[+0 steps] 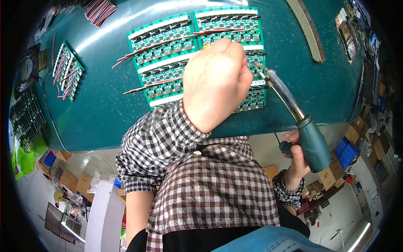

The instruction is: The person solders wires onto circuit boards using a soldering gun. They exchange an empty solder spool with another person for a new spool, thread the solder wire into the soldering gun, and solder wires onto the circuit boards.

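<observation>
Two green circuit-board panels lie side by side on the table, the left panel point(145, 63) and the right panel point(249, 103), both with white strips and rows of black parts. Red, black and white wires point(157, 44) run across them. My left hand point(216, 84) is closed over the right panel, its fingertips and whatever they hold hidden beneath it. With my right hand point(296, 157), I grip the green handle of a gun-shaped soldering iron point(312, 143). Its metal tip is at the right panel's right edge, beside my left hand.
A smaller board with wires point(67, 71) rests at the left, near a black fan point(28, 69). At the back lies a wire bundle point(100, 11). A curved strip point(308, 31) and a worn metal-and-black item point(347, 35) lie at the right. Cardboard boxes point(331, 174) stand below the table.
</observation>
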